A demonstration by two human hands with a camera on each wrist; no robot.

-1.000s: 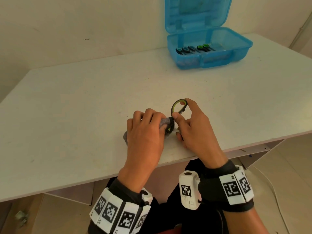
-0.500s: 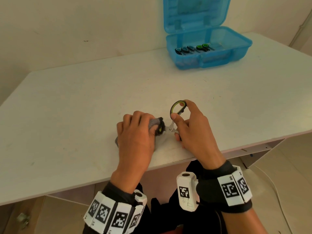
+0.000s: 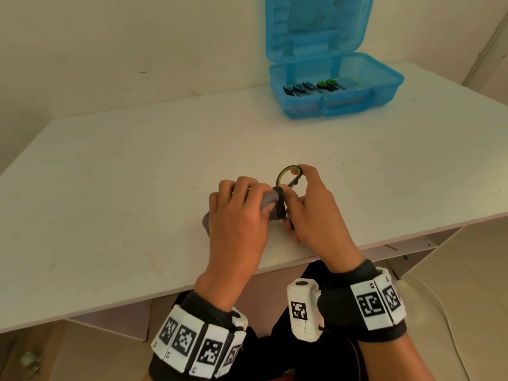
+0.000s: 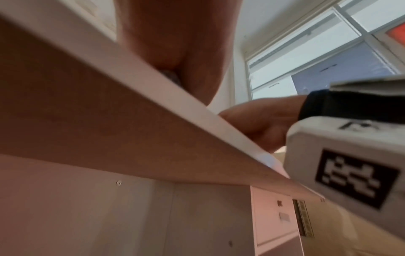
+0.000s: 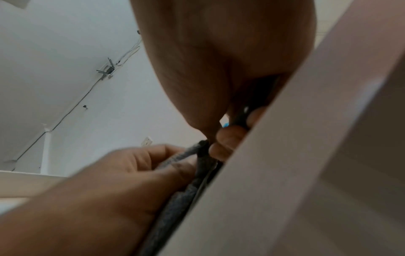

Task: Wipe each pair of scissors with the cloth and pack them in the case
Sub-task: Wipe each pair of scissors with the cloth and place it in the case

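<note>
We see both hands working close together near the front edge of the white table [image 3: 137, 174], a little right of its middle. The left hand [image 3: 236, 215] has its fingers curled round a bunched grey cloth [image 3: 269, 197], gripping it and holding it against the scissors [image 3: 286, 185] — the cloth's other end pokes out from under the hand on its left. The right hand [image 3: 313, 213] pinches the scissors by their handles: the forefinger arches over the top of the black, yellow-green-lined loop that stands up above the table, while the thumb presses on the lower part beside the cloth. The blades are hidden under cloth and fingers, so we cannot tell how they lie. In the right wrist view the grey cloth runs between the two hands, just above the table edge. At the far right corner of the table stands the blue case [image 3: 384, 86], lid propped open — inside it, along the left part of the tray, lies a row of packed scissors [image 3: 313, 88] with black, blue and green handles.
</note>
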